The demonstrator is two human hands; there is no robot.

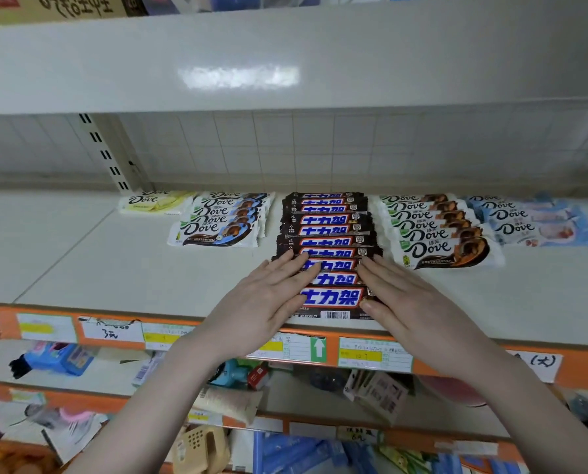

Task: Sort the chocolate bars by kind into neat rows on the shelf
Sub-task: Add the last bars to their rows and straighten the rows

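Brown Snickers row point(327, 248) squared between two flat hands, centre of white shelf point(80, 254).
Left hand point(268, 295) and right hand point(409, 295) press straight-fingered on its near ends, grasping nothing; Dove rows lie beyond: blue-and-white point(217, 220) at 11 o'clock, yellow point(152, 201) farther, orange-trimmed point(439, 230) at 1 o'clock, pale-blue point(532, 220) beside.

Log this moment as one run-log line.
step: squaring row | left hand: flat on Snickers row left end | right hand: flat on right end | Dove rows: untouched

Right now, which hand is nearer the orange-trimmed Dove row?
Right. The right hand rests on the Snickers row's right edge, just below-left of the orange-trimmed Dove row; the left hand lies across the Snickers row.
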